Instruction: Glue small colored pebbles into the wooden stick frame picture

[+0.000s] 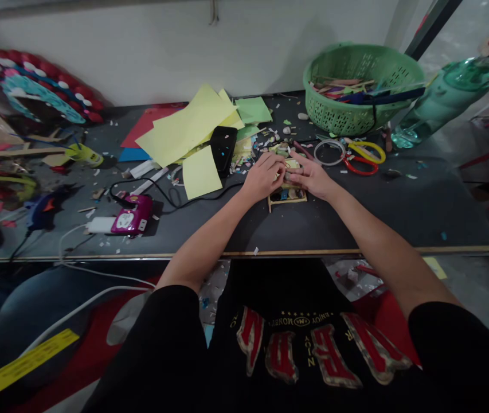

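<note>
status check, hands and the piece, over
Left hand and right hand both on the small stick frame, grip unclear. Frame flat on the dark table. Paper scraps and scissors close behind, not blocking.

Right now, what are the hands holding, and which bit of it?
The left hand and right hand both pinch the far end of a small craft frame of wooden sticks, lying on the dark table. The fingertips' exact grip is hidden.

Both hands meet over a small wooden stick frame (288, 197) on the dark table (399, 212). The left hand (263, 176) and right hand (311, 177) pinch a small piece between the fingertips. Yellow paper sheets (188, 131) lie left; a green basket (360, 86) and scissors (362, 158) lie right.
</note>
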`<state>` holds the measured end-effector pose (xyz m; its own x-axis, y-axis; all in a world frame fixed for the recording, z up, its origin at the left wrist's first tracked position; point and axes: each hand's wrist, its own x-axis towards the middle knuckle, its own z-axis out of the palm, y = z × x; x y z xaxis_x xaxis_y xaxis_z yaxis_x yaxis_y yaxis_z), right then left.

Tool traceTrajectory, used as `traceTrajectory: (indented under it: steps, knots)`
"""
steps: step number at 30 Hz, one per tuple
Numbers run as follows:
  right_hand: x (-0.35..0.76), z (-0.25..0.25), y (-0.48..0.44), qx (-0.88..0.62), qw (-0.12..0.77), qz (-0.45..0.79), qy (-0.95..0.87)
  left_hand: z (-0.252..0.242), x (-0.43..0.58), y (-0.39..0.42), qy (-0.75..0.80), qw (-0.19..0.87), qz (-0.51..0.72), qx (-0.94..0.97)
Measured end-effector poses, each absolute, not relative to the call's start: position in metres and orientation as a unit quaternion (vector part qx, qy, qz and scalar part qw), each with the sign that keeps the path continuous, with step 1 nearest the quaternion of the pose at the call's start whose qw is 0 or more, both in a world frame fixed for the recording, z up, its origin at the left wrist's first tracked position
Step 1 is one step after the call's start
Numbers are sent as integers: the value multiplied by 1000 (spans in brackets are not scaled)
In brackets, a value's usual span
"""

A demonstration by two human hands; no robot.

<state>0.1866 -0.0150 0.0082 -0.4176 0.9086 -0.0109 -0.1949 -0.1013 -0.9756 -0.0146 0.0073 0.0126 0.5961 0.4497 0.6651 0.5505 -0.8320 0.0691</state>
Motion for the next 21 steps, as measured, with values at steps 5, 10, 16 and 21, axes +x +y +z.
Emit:
traceTrajectory:
  steps: [5, 10, 16, 21]
  knots:
    - [186, 9, -17, -346, 413, 667, -515, 11, -14, 8, -284, 50, -345, -893]
    - [186, 8, -17, -341, 411, 671, -515, 11, -14, 8, -273, 59, -352, -894]
    - [187, 10, -15, -344, 422, 657, -522, 10, -13, 6, -261, 38, -345, -901]
    - [188, 13, -15, -352, 440, 642, -520, 12, -14, 3, -296, 55, -360, -883]
